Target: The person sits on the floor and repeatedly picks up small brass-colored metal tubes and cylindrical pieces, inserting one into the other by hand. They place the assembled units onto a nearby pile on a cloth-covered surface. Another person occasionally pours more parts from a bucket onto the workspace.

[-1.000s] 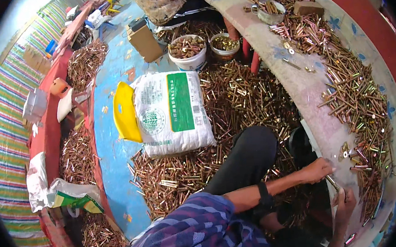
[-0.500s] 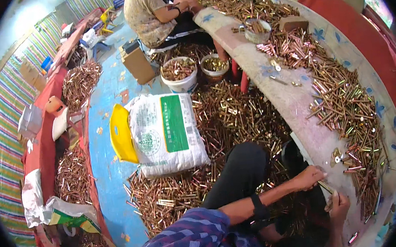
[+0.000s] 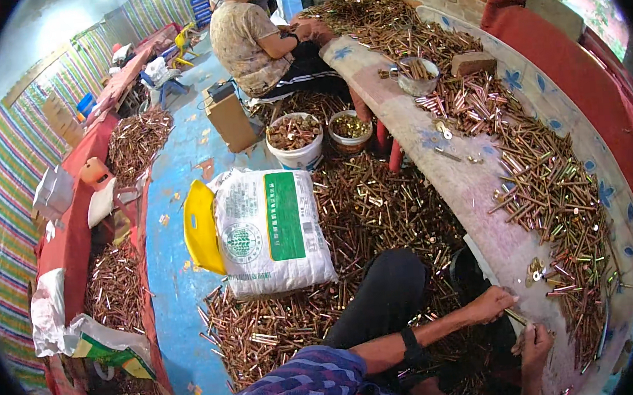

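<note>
At the table's near edge, a thin brass-coloured metal bolt (image 3: 519,318) spans the gap between my two hands. My left hand (image 3: 491,304) has its fingers closed at the bolt's upper end, and a black band circles that wrist. Lower down, my right hand (image 3: 534,342) pinches the other end. Just beyond my hands, several loose washers (image 3: 537,269) lie on the pale cloth-covered table (image 3: 475,206). A long heap of bolts (image 3: 553,192) runs along the table to their right.
Bolts (image 3: 291,335) cover the floor around my dark-trousered leg. A white sack (image 3: 274,231) and a yellow plastic stool (image 3: 202,228) stand left. Behind are two filled buckets (image 3: 296,154), a carton (image 3: 232,122) and a seated person (image 3: 251,49). A glass bowl (image 3: 418,83) sits on the table.
The view has tipped upward, so the scene sits lower in the picture. Both my hands stay on the bolt, the right hand's fingers slightly more closed around its end.
</note>
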The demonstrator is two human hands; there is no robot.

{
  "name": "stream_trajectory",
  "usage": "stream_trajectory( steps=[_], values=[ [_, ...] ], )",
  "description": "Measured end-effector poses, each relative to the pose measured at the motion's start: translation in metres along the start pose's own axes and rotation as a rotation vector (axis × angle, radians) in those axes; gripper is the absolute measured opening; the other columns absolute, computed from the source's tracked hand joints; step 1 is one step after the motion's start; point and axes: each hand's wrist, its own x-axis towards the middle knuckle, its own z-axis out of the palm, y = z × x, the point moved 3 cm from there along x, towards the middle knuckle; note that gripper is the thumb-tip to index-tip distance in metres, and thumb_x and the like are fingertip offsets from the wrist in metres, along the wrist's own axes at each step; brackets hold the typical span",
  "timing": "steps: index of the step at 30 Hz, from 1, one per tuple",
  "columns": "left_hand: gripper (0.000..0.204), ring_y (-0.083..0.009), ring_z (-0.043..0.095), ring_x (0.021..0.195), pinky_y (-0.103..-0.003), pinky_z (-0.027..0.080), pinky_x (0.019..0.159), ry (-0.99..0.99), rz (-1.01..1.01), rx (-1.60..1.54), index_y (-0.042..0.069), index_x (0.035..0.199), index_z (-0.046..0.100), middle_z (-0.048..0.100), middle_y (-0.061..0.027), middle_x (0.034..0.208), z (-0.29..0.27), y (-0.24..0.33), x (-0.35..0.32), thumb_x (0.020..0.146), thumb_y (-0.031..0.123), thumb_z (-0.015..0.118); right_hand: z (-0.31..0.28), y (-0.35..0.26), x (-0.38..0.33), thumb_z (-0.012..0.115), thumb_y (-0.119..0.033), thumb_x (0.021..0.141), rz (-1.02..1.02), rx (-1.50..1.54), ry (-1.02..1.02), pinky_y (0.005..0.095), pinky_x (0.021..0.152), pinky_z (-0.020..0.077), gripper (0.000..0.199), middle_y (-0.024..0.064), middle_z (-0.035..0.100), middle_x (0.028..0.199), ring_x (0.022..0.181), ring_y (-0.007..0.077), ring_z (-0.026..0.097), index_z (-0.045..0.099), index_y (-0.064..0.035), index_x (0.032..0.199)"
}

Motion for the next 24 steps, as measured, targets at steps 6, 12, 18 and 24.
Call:
stream_trajectory(
  steps=[6,12,18,24],
  values=[
    [0.053,-0.0083,0.044,0.047,-0.028,0.037,0.041,-0.029,-0.014,0.021,0.007,0.068,0.053,0.046,0.0026,0.057,-0.002,0.005,-0.003,0.105,0.044,0.053,-0.002,0.002,0.001,0.051,-0.027,0.106,0.003,-0.029,0.006,0.0301,0.043,0.0413,0.036,0.0022,0.053,0.061,0.046,0.0128,0.052,0.055,-0.0041,0.079],
    [0.052,-0.0093,0.045,0.041,-0.029,0.037,0.038,0.002,0.044,0.009,0.007,0.067,0.054,0.047,0.0014,0.053,0.001,-0.008,0.003,0.105,0.042,0.053,0.004,0.002,0.002,0.051,-0.029,0.106,0.037,0.021,0.057,0.0282,0.043,0.0419,0.037,0.0027,0.051,0.061,0.045,0.012,0.051,0.056,-0.005,0.079],
    [0.044,-0.0127,0.06,0.08,-0.035,0.054,0.076,0.052,0.158,0.037,-0.003,0.092,0.069,0.067,-0.0024,0.078,0.002,-0.002,0.002,0.105,0.037,0.056,0.003,-0.013,-0.005,0.052,-0.024,0.105,0.129,-0.05,0.075,0.0311,0.046,0.04,0.035,0.0031,0.052,0.063,0.049,0.0126,0.05,0.056,-0.0022,0.078],
    [0.047,-0.0101,0.052,0.074,-0.034,0.048,0.067,0.07,0.03,0.227,-0.006,0.091,0.071,0.059,0.0023,0.073,-0.004,0.025,-0.013,0.103,0.038,0.059,0.01,-0.014,-0.007,0.049,-0.029,0.107,0.183,0.049,0.088,0.0331,0.043,0.0422,0.042,0.0045,0.056,0.061,0.046,0.0139,0.052,0.06,-0.0009,0.078]
  ],
)
